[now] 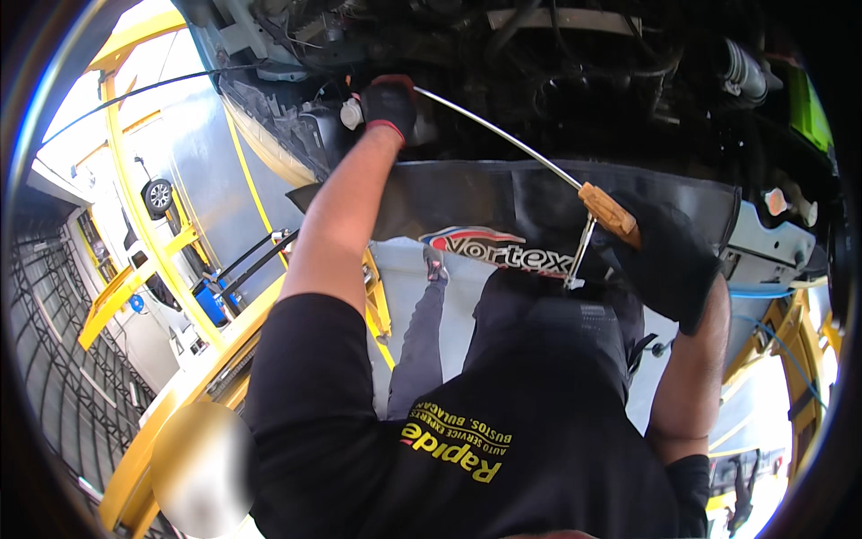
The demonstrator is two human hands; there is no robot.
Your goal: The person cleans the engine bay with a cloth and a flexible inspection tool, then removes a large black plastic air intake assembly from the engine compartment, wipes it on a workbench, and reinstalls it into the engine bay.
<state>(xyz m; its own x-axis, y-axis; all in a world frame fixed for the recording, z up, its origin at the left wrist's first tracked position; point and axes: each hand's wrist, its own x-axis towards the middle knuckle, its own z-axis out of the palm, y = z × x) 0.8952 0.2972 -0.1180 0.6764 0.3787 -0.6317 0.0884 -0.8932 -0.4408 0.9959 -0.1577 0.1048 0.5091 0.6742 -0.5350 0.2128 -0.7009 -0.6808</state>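
Observation:
My left hand (391,110), in a black glove with a red cuff, is closed in the engine bay, beside a white round cap (351,114). The far end of a long, thin metal rod (503,136) meets this glove; the fingers themselves are mostly hidden. The rod slopes down to the right into a wooden handle (609,214). Around that handle, my black-gloved right hand (664,260) is closed. A short metal bar (582,250) hangs down from beside the handle, in front of a dark fender cover (458,199) with a printed logo.
Hoses and engine parts fill the open bay (575,81) at the top. A corrugated pipe (747,74) lies at its right. Yellow lift posts (135,198) stand left. Below the cover, a trousered leg (420,337) shows on the grey floor. A blurred head (203,469) is at lower left.

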